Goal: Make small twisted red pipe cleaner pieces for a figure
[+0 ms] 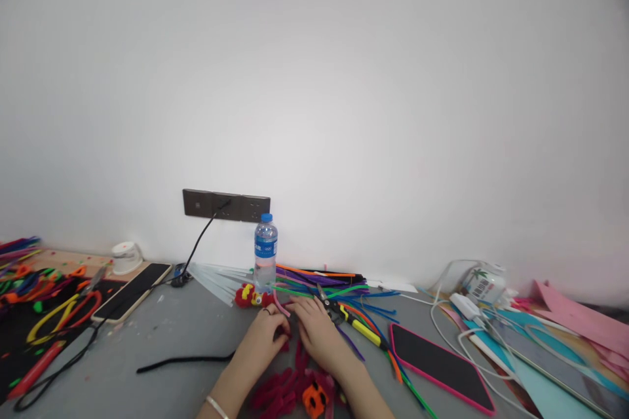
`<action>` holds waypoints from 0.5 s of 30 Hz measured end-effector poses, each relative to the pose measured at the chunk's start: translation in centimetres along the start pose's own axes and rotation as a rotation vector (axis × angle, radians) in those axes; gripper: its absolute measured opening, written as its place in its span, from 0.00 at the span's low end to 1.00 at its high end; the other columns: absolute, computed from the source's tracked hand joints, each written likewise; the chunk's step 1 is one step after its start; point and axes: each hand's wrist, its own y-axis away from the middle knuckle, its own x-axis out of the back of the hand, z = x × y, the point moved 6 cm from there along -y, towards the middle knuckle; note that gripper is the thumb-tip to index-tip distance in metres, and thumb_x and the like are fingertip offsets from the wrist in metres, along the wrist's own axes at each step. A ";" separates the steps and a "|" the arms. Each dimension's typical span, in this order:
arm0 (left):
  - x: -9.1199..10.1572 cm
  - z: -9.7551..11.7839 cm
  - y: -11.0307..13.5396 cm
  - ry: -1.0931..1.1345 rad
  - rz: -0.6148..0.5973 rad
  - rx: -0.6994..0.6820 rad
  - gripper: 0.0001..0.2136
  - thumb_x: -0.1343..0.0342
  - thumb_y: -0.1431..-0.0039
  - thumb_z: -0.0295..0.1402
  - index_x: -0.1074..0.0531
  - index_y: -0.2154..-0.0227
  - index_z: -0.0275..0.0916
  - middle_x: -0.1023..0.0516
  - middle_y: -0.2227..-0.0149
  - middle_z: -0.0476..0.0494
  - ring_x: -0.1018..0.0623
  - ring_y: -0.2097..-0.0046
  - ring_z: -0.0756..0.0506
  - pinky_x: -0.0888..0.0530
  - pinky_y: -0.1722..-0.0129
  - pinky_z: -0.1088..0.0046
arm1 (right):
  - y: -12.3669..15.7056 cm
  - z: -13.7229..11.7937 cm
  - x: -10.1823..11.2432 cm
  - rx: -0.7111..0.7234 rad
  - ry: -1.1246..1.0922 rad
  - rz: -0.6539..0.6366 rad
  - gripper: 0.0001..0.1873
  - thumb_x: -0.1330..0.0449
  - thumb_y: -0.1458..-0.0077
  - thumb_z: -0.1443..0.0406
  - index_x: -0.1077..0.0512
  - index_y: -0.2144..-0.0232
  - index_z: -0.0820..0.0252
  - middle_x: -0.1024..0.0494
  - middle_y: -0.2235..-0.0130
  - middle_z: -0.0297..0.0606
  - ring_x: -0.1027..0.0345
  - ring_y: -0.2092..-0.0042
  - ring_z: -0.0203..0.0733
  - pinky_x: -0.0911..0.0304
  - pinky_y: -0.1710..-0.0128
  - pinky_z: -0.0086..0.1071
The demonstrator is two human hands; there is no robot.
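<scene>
My left hand (269, 328) and my right hand (315, 324) meet at the middle of the grey table (181, 389). Between their fingertips is a pink pipe cleaner (280, 306), its upper end pointing toward the bottle. Both hands look closed on it, though the fingers partly hide the lower end. Just beyond lies a red and yellow fuzzy figure (251, 296). Dark red bent pipe cleaners (275, 394) and an orange piece with black spots (314, 399) lie below my wrists. A black pipe cleaner (184, 360) passes under my left forearm.
Behind my hands stand a water bottle (266, 255) and loose coloured pipe cleaners (339, 281). Yellow-handled pliers (361, 329) and a pink-edged phone (441, 366) lie right. Another phone (132, 292), a black cable (199, 239) and red-handled scissors (37, 370) are left.
</scene>
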 end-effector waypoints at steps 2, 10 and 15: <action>0.1 0.1 0.0 0.010 0.010 -0.006 0.09 0.50 0.52 0.21 0.26 0.74 0.38 0.28 0.62 0.42 0.27 0.57 0.43 0.33 0.56 0.69 | 0.0 0.0 0.0 -0.010 0.010 -0.006 0.25 0.54 0.46 0.78 0.31 0.52 0.54 0.26 0.49 0.40 0.36 0.45 0.45 0.53 0.39 0.47; 0.3 0.1 0.1 0.018 -0.036 -0.011 0.11 0.51 0.55 0.18 0.28 0.73 0.39 0.27 0.63 0.43 0.28 0.58 0.43 0.33 0.57 0.69 | -0.3 0.5 0.0 -0.020 0.039 0.032 0.23 0.53 0.48 0.79 0.29 0.56 0.55 0.25 0.58 0.40 0.34 0.53 0.46 0.43 0.48 0.43; 0.1 0.5 0.2 0.006 -0.044 -0.003 0.14 0.52 0.57 0.18 0.28 0.69 0.39 0.27 0.61 0.43 0.28 0.57 0.43 0.33 0.56 0.69 | -0.1 0.4 -0.2 -0.042 0.080 0.027 0.24 0.51 0.44 0.76 0.30 0.51 0.50 0.25 0.49 0.39 0.36 0.46 0.47 0.50 0.42 0.48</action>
